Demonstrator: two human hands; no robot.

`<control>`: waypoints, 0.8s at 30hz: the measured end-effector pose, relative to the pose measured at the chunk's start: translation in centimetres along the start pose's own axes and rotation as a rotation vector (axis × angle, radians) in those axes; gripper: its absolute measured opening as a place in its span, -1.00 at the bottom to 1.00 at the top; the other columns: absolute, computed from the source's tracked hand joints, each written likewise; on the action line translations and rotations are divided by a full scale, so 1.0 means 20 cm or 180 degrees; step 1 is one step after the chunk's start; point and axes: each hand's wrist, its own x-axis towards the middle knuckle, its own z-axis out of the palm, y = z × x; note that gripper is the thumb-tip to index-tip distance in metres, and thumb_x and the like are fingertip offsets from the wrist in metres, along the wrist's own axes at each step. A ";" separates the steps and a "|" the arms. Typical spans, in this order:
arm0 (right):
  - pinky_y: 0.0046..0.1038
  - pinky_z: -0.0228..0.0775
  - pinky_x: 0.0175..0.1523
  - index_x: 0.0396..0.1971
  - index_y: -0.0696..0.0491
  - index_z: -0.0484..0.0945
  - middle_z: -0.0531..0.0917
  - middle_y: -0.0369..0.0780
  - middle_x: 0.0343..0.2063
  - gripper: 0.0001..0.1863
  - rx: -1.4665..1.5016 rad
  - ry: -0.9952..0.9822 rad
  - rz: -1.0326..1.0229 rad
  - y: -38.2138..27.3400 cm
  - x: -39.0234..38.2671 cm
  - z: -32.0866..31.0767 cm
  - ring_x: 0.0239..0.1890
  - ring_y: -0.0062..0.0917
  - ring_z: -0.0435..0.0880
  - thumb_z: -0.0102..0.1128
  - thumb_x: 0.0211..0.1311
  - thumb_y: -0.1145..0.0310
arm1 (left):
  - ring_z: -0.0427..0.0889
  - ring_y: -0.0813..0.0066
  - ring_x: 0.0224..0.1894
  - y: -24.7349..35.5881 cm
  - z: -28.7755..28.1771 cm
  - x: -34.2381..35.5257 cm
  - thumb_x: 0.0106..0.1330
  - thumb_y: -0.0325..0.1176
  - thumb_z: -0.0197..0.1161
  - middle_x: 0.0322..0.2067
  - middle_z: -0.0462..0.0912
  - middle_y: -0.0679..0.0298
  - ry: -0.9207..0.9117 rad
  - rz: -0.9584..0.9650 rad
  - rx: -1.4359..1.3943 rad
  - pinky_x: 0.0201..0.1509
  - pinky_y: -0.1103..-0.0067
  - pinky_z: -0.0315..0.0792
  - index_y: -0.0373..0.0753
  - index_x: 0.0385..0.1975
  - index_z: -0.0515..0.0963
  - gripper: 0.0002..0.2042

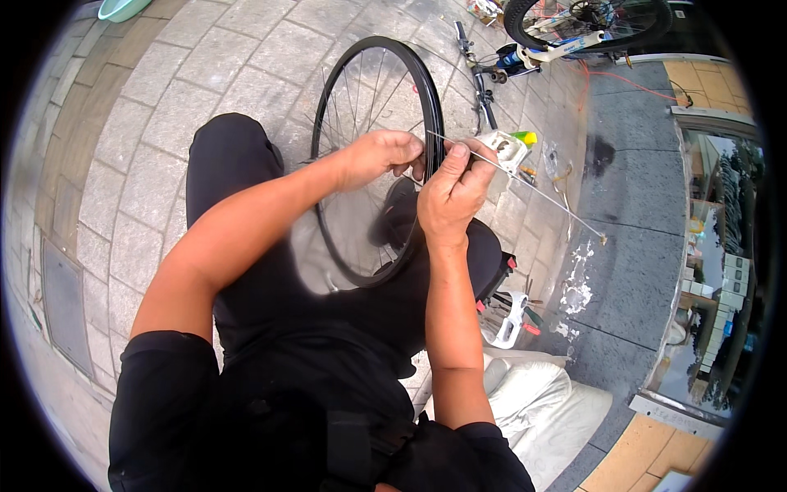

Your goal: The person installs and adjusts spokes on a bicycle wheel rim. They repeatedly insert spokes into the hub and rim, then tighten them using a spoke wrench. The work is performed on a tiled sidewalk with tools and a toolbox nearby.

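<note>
A black bicycle wheel (433,97) with thin spokes stands upright between my knees, its tyre off. My left hand (379,157) is at the wheel's near side, fingers curled against the inner edge of the rim. Pinched between the thumb and fingers of my right hand (452,190) is a long thin metal rod (551,199), much like a spoke. One end of the rod crosses the rim; the other, with a small brownish tip, points off to the right. What lies under my left fingertips is hidden.
Ahead to the right lie bicycle handlebars (482,86) and an upturned bike (566,45). Close by my right hand stand a white container (502,156) and a yellow-green bottle (525,138). A grey stone step (623,189) edges the right, with a white cloth-like cover (533,402) nearer me.
</note>
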 end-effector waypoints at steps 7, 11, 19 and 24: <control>-0.27 0.47 -0.09 -0.08 0.25 0.40 0.57 -0.05 -0.24 -0.80 0.0104 -0.0024 -0.0023 -0.01 0.00 -0.01 -0.26 -0.25 0.61 0.04 0.55 0.39 | 0.51 0.65 -0.25 0.06 0.11 -0.05 0.54 -0.25 0.22 -0.24 0.66 0.37 0.0437 0.0274 -0.0213 -0.16 0.63 0.36 -0.28 0.01 0.57 -0.76; -0.26 0.47 -0.07 -0.08 0.24 0.41 0.58 -0.04 -0.22 -0.81 0.0123 -0.0104 0.0068 0.01 0.00 -0.02 -0.23 -0.24 0.62 0.05 0.54 0.40 | 0.48 0.68 -0.27 0.05 0.09 -0.04 0.54 -0.26 0.21 -0.28 0.63 0.41 0.0402 0.0154 0.0126 -0.18 0.66 0.35 -0.26 -0.03 0.58 -0.79; -0.40 0.58 -0.15 -0.08 0.24 0.42 0.71 -0.07 -0.24 -0.82 0.1103 0.0037 0.0188 -0.08 0.04 -0.03 -0.26 -0.40 0.75 0.03 0.53 0.42 | 0.47 0.66 -0.28 0.04 -0.02 -0.07 0.54 -0.34 0.18 -0.27 0.61 0.42 0.0253 0.0120 -0.0201 -0.16 0.64 0.35 -0.21 -0.09 0.58 -0.88; -0.51 0.58 -0.14 -0.01 0.27 0.44 0.70 -0.13 -0.31 -0.77 0.1672 0.0455 0.0652 -0.07 0.12 -0.46 -0.34 -0.54 0.72 -0.04 0.57 0.41 | 0.50 0.64 -0.26 0.02 -0.03 -0.07 0.50 -0.39 0.24 -0.19 0.65 0.42 0.0342 0.0209 -0.0458 -0.13 0.62 0.38 -0.20 0.00 0.56 -0.83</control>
